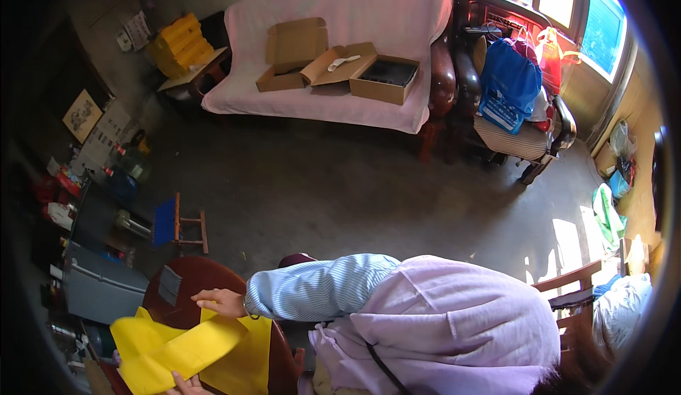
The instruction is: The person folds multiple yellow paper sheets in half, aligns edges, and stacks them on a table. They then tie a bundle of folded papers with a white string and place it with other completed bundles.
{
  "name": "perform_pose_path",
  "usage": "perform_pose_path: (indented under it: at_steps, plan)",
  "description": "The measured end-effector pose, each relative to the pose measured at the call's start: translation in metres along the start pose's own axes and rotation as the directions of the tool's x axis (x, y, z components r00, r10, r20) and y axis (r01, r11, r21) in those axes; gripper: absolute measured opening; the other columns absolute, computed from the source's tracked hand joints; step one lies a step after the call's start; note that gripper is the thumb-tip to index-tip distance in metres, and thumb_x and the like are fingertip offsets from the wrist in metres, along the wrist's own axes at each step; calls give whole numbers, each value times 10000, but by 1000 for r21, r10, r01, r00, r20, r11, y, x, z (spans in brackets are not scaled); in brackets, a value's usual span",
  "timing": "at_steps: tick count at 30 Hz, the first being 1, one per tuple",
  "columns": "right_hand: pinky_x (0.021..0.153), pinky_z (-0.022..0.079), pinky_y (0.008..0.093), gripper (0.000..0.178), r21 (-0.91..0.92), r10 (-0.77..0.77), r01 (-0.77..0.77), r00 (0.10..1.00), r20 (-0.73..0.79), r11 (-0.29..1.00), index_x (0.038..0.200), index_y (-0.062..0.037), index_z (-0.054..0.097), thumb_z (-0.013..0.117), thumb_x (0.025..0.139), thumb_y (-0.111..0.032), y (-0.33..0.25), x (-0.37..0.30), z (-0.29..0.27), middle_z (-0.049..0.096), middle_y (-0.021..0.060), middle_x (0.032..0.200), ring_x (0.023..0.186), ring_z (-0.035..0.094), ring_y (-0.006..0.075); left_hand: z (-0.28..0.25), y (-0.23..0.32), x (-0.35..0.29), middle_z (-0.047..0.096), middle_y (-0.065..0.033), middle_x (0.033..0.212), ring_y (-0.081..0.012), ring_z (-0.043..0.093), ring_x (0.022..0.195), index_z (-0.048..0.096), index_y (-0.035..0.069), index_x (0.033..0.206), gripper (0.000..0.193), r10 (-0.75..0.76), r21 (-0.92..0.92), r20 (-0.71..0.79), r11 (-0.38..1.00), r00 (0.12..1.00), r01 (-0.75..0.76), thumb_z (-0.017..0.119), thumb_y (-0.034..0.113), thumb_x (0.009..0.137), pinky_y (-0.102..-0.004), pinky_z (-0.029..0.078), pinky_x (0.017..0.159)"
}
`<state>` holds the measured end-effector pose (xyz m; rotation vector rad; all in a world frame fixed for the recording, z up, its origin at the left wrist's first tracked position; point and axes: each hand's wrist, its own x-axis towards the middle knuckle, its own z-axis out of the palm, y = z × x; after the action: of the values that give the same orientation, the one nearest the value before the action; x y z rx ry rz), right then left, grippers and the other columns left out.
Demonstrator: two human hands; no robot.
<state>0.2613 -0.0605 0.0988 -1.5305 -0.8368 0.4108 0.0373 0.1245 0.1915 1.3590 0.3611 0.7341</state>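
Observation:
My right hand [221,301], in a pale blue striped sleeve with a band at the wrist, reaches left over a round red-brown table [186,267]. Its fingers are stretched out past the upper edge of a yellow sheet [177,349], which looks like soft fabric and lies loosely folded. At the lower edge of the picture my left hand [188,383] grips the near edge of that sheet, most of the hand being cut off. More yellow sheet [248,363] lies flat to the right of the fold. Beyond my right hand rests a small grey ribbed piece [169,285].
A pink-covered sofa [241,75] bears open cardboard boxes [386,90]. A yellow stack [181,44] sits on a side table at the far left. Bags [512,83] fill a wooden armchair at the far right. A blue folding stool [165,223] stands past the table.

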Motion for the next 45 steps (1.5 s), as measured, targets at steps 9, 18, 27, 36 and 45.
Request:
perform_pose_path:
  at_steps: [9,18,27,36,45]
  plan:
    - [1243,353,445,1025,668,5,-387,867,498,636,1621,-70,398,299,977,-861,-70,-4,-37,504,136,1616,1478,488,288,-21,98,12,680,-148,1321,-243,641,1217,572,-55,1391,515,-376,352,615,917,693,186,769,18,921,-385,506,1060]
    - [1067,526,358,503,314,285,-624,671,684,715,1428,-29,627,709,1035,-332,10,-48,-16,684,95,1391,1266,643,206,-31,-79,54,692,-81,1343,-179,650,1186,576,-6,1417,557,-803,793,520,580,291,185,787,7,902,-341,544,1021]
    - [892,607,324,473,227,463,-578,788,406,784,1319,10,692,837,931,-217,47,-27,-9,780,113,1186,987,767,214,-35,-114,107,733,-57,1084,-124,690,922,620,-10,1313,494,-855,780,429,513,290,359,821,82,871,-264,559,769]
    - [939,605,367,655,-252,500,-460,858,119,851,1414,13,583,852,868,-229,70,-18,-8,759,212,1202,1076,764,301,-22,-160,77,691,-118,1088,-258,656,982,586,-12,1275,510,-513,843,306,538,802,23,826,130,848,-365,531,884]
    - [881,626,381,574,-306,306,-257,944,122,917,1382,-44,603,825,896,-254,89,-18,-15,742,197,1224,1057,761,300,47,-182,-47,431,-190,1633,-351,308,1578,442,49,1582,701,86,960,129,239,988,-146,694,324,989,-627,193,1268]
